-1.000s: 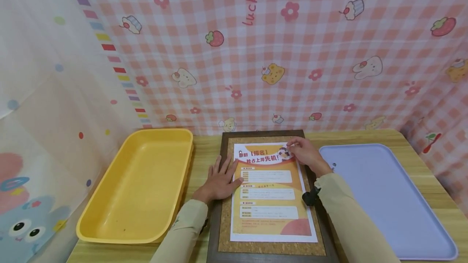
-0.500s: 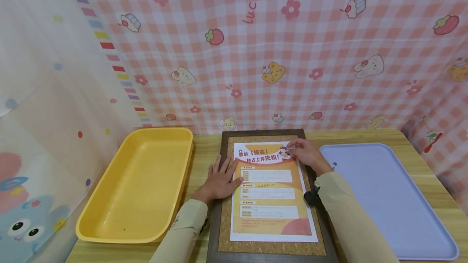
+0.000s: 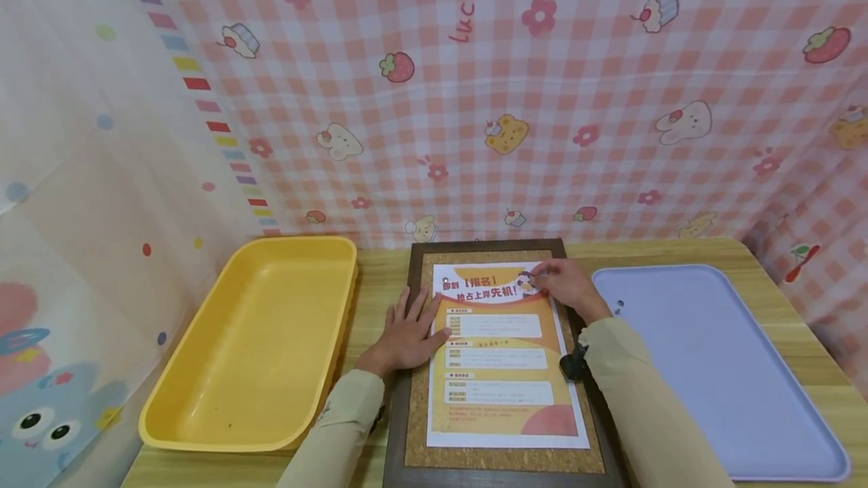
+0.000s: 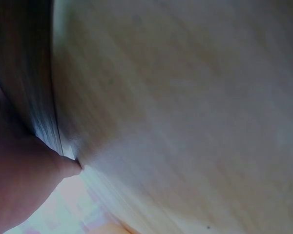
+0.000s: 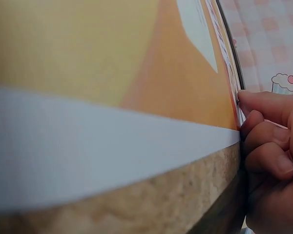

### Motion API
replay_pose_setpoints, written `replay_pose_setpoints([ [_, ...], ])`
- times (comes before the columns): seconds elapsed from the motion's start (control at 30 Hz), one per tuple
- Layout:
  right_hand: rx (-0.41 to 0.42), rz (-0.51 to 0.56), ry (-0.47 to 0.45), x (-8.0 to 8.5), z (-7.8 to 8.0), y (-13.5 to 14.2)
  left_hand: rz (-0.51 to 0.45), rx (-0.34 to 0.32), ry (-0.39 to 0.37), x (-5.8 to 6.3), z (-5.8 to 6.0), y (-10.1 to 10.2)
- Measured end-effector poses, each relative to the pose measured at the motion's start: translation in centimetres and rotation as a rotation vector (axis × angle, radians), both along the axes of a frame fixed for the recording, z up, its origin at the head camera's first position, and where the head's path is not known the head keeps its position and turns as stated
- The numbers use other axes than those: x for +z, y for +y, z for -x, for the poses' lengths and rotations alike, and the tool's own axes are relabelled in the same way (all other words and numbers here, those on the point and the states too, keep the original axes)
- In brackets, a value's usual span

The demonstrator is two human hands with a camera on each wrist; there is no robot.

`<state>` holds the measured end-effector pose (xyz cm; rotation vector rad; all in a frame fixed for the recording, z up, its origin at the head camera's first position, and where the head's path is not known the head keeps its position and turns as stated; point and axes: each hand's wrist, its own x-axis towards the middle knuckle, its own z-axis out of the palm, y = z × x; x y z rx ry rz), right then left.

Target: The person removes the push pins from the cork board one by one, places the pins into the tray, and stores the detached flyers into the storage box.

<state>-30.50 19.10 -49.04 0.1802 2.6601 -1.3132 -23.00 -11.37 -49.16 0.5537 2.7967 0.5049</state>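
A printed orange-and-white poster (image 3: 498, 360) lies flat on a cork board (image 3: 502, 460) with a dark wooden frame (image 3: 400, 413). Spread fingers of my left hand (image 3: 404, 339) rest on the board's left side and the poster's left edge; the left wrist view catches only part of this hand (image 4: 19, 180). At the poster's top right corner, my right hand (image 3: 570, 288) pinches a small pin, mostly hidden by the fingertips. The right wrist view has its fingers (image 5: 269, 132) curled at the paper's edge. A small pin head (image 3: 445, 281) shows at the poster's top left.
A deep yellow tray (image 3: 149, 428) stands left of the board on the wooden table (image 3: 369, 277). To the right is a shallow lilac tray (image 3: 719, 375) with a few tiny pins (image 3: 619, 306) near its left edge. A pink checked cloth (image 3: 434, 96) hangs behind.
The right hand's fingers shift slightly at the poster's top right corner. My left hand stays in place, and the poster has not visibly moved.
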Motion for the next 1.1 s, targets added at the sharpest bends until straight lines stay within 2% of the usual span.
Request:
replay_pose_setpoints([
  [0.23, 0.001, 0.003, -0.019, 0.27, -0.11, -0.05, 0.008, 0.005, 0.004, -0.40, 0.22, -0.14],
  [0.5, 0.001, 0.025, -0.037, 0.69, -0.23, -0.29, -0.067, -0.012, -0.001, -0.41, 0.10, -0.29],
  [0.67, 0.002, 0.005, -0.042, 0.72, -0.18, -0.30, -0.048, -0.007, -0.009, -0.09, -0.04, -0.21],
  [0.93, -0.027, -0.011, -0.076, 0.55, 0.03, -0.30, -0.026, -0.001, -0.015, -0.92, 0.30, -0.28],
  [1.1, -0.032, 0.003, -0.070, 0.48, 0.08, -0.31, -0.032, -0.001, -0.016, -0.12, -0.04, -0.17],
])
